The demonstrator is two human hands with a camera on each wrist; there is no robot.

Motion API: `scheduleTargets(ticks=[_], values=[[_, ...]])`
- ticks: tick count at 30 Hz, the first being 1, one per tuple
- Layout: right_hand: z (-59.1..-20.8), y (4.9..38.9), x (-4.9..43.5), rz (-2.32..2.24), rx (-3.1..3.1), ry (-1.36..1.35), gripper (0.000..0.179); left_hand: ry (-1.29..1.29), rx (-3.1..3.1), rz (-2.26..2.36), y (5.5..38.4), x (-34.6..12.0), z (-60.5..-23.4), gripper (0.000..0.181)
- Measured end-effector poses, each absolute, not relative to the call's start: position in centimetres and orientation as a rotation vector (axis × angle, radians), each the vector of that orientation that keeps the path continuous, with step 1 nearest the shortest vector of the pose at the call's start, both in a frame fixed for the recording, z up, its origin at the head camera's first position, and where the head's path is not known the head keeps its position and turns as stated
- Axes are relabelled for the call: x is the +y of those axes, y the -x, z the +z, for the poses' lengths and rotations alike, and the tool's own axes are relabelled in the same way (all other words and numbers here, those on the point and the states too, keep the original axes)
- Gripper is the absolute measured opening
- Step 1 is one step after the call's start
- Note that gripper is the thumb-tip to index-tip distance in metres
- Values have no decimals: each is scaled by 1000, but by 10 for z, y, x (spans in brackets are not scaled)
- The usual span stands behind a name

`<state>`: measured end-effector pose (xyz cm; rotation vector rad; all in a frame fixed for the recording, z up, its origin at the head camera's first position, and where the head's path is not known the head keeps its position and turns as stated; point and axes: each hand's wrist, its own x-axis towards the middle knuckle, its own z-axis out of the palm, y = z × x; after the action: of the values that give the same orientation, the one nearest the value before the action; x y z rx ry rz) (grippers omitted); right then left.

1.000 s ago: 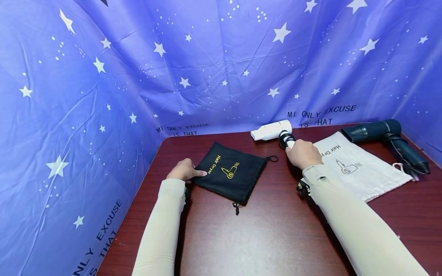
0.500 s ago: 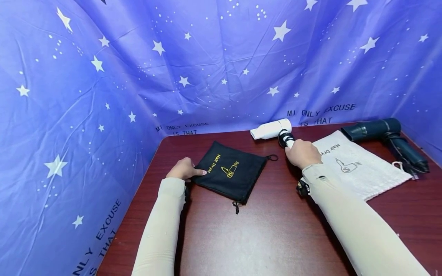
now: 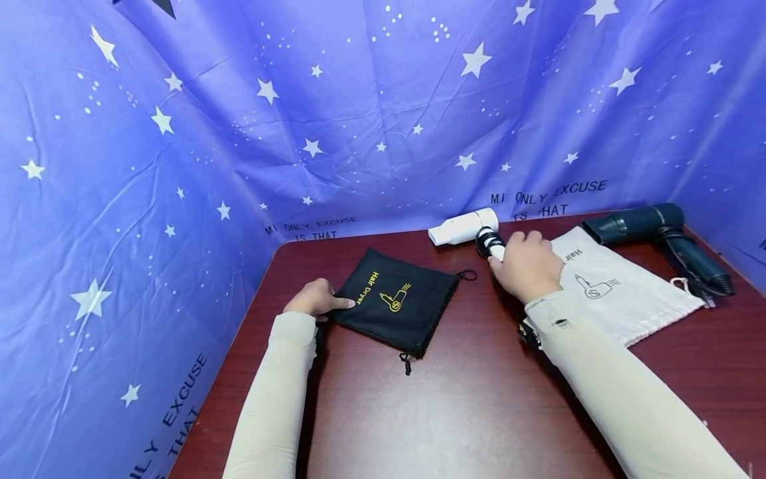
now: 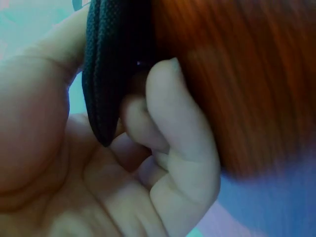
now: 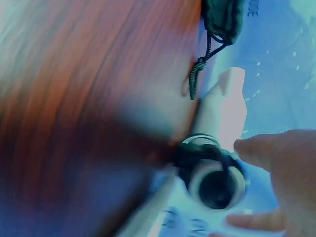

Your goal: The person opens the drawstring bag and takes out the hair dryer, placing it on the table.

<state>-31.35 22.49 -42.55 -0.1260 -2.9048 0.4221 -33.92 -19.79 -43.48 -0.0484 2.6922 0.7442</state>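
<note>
My left hand [image 3: 314, 299] pinches the left corner of a black drawstring pouch [image 3: 419, 313], which lies on the table with yellow "Hair Dryer" lettering. The left wrist view has the pouch's dark edge [image 4: 101, 94] between the thumb and the curled fingers. A white hair dryer [image 3: 461, 228] lies near the back edge, black cord wound round its handle. Behind that handle is my right hand [image 3: 529, 269], its fingers loosened. In the right wrist view, thumb and fingers stand apart around the white handle's open-looking end [image 5: 217, 187], with a gap visible.
A white drawstring pouch [image 3: 634, 303] lies to the right, partly under my right forearm. A dark hair dryer [image 3: 637, 223] rests across its far corner. A blue star-printed curtain [image 3: 383, 100] hangs behind and to the left of the reddish wooden table [image 3: 431, 412].
My right hand's fingers have loosened and lifted from the white hair dryer's handle, and the hand has drawn back slightly. My left hand stays on the black pouch. The head view has shifted slightly.
</note>
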Motion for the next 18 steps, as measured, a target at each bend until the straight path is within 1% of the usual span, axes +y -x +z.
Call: scheduleTargets(ticks=[1,5,7,10,14,16,18], values=[[-424,312,220,390,-2868,60,64,49,2697,736,338,-198,-435,47],[-424,305,195,294,-2723,-292,48,19,2741,677,335,-198,-436,46],[-425,301,182,278,-2690,-459,44,10,2772,640,335,-196,-436,46],[-427,294,165,287,-2702,-642,48,21,2843,557,333,-193,-435,51],[-432,286,150,310,-2783,-779,57,29,2994,410,329,-187,-433,62],[-436,283,146,306,-2829,-815,60,-4,3068,346,326,-183,-432,61],[-439,281,143,281,-2875,-841,63,-64,3114,315,324,-181,-433,56]])
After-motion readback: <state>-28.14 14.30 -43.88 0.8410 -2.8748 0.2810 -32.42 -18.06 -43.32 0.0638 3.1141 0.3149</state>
